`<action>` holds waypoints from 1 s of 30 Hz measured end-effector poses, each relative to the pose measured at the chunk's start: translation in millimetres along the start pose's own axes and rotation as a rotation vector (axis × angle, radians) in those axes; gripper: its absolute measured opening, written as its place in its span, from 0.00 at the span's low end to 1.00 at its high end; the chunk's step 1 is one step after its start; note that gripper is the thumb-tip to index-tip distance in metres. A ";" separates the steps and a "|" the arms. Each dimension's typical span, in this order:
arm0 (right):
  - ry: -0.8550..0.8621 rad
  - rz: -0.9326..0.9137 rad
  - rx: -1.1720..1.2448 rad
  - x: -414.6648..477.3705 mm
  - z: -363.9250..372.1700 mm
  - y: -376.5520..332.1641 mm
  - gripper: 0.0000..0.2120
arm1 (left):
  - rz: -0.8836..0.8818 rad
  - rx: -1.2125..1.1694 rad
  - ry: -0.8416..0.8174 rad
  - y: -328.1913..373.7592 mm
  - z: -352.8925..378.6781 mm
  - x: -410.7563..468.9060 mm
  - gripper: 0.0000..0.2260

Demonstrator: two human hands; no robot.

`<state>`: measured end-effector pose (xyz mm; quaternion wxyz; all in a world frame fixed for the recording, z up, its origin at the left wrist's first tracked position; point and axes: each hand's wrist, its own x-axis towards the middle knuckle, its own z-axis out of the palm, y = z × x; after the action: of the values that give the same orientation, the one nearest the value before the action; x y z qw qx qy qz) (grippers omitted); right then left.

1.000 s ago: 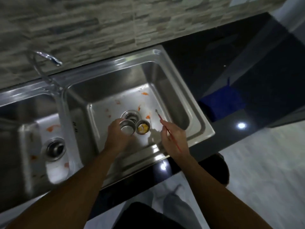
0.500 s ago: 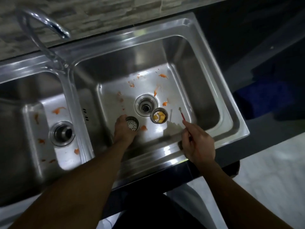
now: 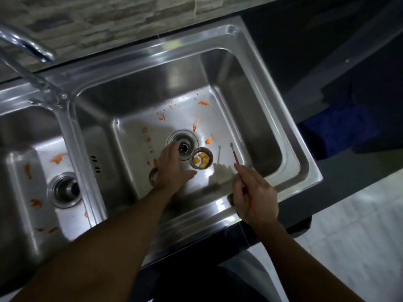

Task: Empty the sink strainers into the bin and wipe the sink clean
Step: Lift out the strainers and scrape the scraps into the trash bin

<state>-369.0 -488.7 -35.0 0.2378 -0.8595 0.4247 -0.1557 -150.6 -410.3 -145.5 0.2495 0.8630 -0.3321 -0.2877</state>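
Nearest, at the front rim of the sink (image 3: 196, 216), the right hand (image 3: 255, 192) pinches a thin red brush (image 3: 236, 157) between thumb and fingers, its long axis pointing away from the person, bristle end forward. Further in, the left hand (image 3: 172, 168) lies low over the basin floor, fingers straight and close together toward the open drain (image 3: 184, 147), thumb spread out to the right; it holds nothing. A second strainer (image 3: 153, 176) shows partly under its left edge; whether it is empty I cannot tell. The filled strainer (image 3: 201, 160), upright with yellow scraps inside, stands just right of those fingers, beyond the thumb, between the two hands and nearer the left. So a short sideways reach by the left hand should take it. Beyond, orange smears (image 3: 204, 103) dot the floor; a blue cloth (image 3: 340, 127) lies on the counter, well apart.
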 end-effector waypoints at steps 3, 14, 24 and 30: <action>0.014 0.024 0.005 0.4 0.7 0.9 0.19 | 0.079 0.020 -0.136 14.7 21.1 18.7 0.48; 0.052 0.023 0.019 -1.8 9.8 11.0 0.18 | 0.156 0.005 -0.141 25.7 22.3 18.7 0.34; 0.244 0.208 0.366 -0.1 -27.3 5.4 0.22 | 0.238 -0.088 0.018 95.1 -30.9 -50.8 0.40; 0.522 0.248 0.479 -54.5 -106.4 48.7 0.15 | 0.415 -0.177 0.083 184.1 -9.6 -83.4 0.36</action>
<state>-483.2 -499.9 24.3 0.3331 -0.6530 0.5234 -0.4344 -274.6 -468.8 3.3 0.3916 0.7619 -0.4655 -0.2224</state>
